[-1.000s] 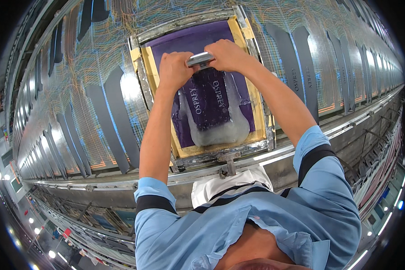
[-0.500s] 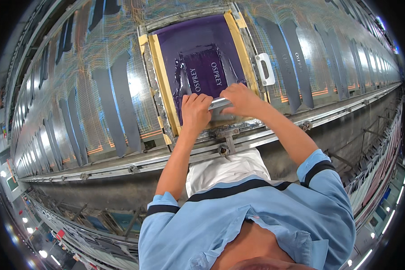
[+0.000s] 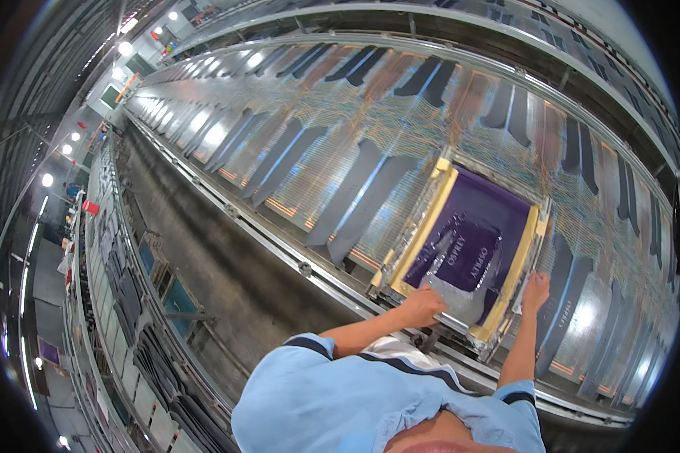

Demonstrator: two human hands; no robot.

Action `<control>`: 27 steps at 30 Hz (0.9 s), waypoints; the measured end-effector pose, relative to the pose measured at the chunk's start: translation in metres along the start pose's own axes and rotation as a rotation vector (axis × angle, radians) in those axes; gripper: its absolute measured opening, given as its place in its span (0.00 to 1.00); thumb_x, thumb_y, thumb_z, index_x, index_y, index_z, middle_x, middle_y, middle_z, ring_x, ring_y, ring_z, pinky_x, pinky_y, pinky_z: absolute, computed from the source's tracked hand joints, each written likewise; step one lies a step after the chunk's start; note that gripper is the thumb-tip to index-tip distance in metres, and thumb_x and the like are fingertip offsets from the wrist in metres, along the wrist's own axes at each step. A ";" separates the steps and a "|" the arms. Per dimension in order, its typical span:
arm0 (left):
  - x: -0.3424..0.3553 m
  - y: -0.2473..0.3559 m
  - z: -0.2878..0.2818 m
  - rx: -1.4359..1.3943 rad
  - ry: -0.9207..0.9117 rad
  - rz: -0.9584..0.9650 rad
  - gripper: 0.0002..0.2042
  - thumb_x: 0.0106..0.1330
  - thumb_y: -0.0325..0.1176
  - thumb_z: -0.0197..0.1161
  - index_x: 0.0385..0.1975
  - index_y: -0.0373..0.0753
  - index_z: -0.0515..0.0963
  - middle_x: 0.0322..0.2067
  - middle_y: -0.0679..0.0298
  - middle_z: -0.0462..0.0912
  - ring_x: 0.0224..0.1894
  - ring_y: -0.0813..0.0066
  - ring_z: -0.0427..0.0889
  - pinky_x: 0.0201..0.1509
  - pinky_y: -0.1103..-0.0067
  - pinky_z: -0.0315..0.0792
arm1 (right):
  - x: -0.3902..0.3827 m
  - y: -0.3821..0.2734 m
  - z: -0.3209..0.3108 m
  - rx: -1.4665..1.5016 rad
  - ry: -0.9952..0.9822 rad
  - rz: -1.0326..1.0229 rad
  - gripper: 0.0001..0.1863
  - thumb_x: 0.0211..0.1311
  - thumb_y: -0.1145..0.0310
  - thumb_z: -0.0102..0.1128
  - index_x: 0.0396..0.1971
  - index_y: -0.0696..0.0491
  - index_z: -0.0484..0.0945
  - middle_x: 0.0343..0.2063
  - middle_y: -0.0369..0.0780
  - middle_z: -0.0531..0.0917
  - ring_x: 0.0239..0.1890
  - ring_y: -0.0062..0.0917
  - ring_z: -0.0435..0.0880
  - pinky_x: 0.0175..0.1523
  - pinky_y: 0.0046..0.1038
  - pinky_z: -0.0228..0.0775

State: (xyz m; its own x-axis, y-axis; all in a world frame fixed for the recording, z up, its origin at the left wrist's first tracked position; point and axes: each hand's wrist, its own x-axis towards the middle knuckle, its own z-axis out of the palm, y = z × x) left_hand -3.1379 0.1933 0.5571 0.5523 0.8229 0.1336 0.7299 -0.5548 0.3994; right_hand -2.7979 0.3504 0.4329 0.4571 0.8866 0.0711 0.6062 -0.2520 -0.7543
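Observation:
A screen printing frame (image 3: 523,281) with yellow-taped sides lies on the long table. Its purple mesh (image 3: 499,192) carries wet ink and pale lettering around a darker rectangle. My left hand (image 3: 423,306) is closed at the frame's near left corner, over the end of a silver squeegee (image 3: 456,325) along the near edge; its fingers partly hide the grip. At the frame's right side, my right hand (image 3: 536,291) is closed round the white handle (image 3: 517,303), which is mostly covered.
Paired dark grey fabric pieces (image 3: 355,196) lie in rows along the shiny table, on both sides of the frame. A metal rail (image 3: 261,235) runs along the table's near edge. Behind me, to the left, stands a rack (image 3: 155,370) hung with grey pieces.
My right hand has let go of the squeegee and moved right to the white handle. My left hand stays at the near end. The view has turned left along the table.

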 end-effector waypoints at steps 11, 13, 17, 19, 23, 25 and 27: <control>0.163 -0.048 -0.057 0.106 0.184 0.171 0.05 0.48 0.30 0.71 0.26 0.45 0.83 0.26 0.64 0.85 0.31 0.59 0.82 0.38 0.62 0.68 | -0.011 -0.052 -0.049 0.198 0.110 0.040 0.15 0.64 0.56 0.68 0.36 0.53 0.78 0.32 0.50 0.85 0.38 0.51 0.85 0.43 0.45 0.73; 0.199 -0.065 -0.071 0.104 0.117 0.133 0.07 0.49 0.30 0.73 0.29 0.44 0.86 0.28 0.64 0.86 0.35 0.60 0.83 0.40 0.64 0.69 | -0.016 -0.057 -0.057 0.263 0.068 0.109 0.16 0.63 0.57 0.70 0.36 0.54 0.78 0.32 0.49 0.85 0.36 0.52 0.84 0.40 0.43 0.73; 0.195 -0.073 -0.064 0.095 0.197 0.107 0.07 0.47 0.29 0.72 0.28 0.46 0.84 0.29 0.64 0.84 0.36 0.60 0.81 0.40 0.63 0.69 | -0.017 -0.060 -0.058 0.228 0.032 0.061 0.15 0.64 0.58 0.69 0.35 0.54 0.78 0.31 0.48 0.84 0.34 0.48 0.84 0.40 0.40 0.73; 0.150 -0.058 -0.042 0.077 0.292 0.121 0.12 0.44 0.25 0.69 0.31 0.47 0.84 0.31 0.65 0.83 0.37 0.59 0.80 0.42 0.63 0.69 | -0.012 -0.053 -0.060 0.142 0.089 -0.077 0.14 0.65 0.59 0.68 0.35 0.54 0.78 0.31 0.48 0.84 0.34 0.46 0.83 0.40 0.39 0.72; 0.047 -0.002 -0.016 0.051 0.230 0.125 0.22 0.41 0.17 0.65 0.38 0.48 0.81 0.40 0.68 0.83 0.42 0.64 0.77 0.45 0.68 0.66 | 0.007 -0.066 -0.076 0.138 0.089 -0.058 0.13 0.65 0.60 0.67 0.34 0.55 0.79 0.31 0.48 0.85 0.36 0.46 0.84 0.42 0.40 0.73; 0.024 0.011 -0.025 0.078 0.174 0.081 0.20 0.43 0.18 0.67 0.37 0.47 0.81 0.41 0.70 0.83 0.43 0.66 0.78 0.46 0.69 0.66 | 0.007 -0.083 -0.086 0.102 0.066 -0.001 0.14 0.66 0.59 0.67 0.34 0.55 0.78 0.31 0.48 0.84 0.35 0.45 0.83 0.42 0.40 0.72; 0.015 0.019 -0.038 0.081 0.172 0.009 0.19 0.43 0.20 0.69 0.37 0.47 0.82 0.40 0.70 0.83 0.43 0.66 0.78 0.47 0.69 0.66 | 0.005 -0.089 -0.076 0.203 0.044 -0.021 0.14 0.66 0.58 0.66 0.33 0.55 0.77 0.30 0.48 0.84 0.34 0.45 0.82 0.43 0.40 0.71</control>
State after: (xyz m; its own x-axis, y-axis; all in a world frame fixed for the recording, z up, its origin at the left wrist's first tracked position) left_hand -3.1310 0.2003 0.6011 0.4869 0.8231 0.2924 0.7592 -0.5643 0.3243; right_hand -2.7997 0.3476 0.5497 0.4762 0.8720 0.1136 0.4745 -0.1461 -0.8680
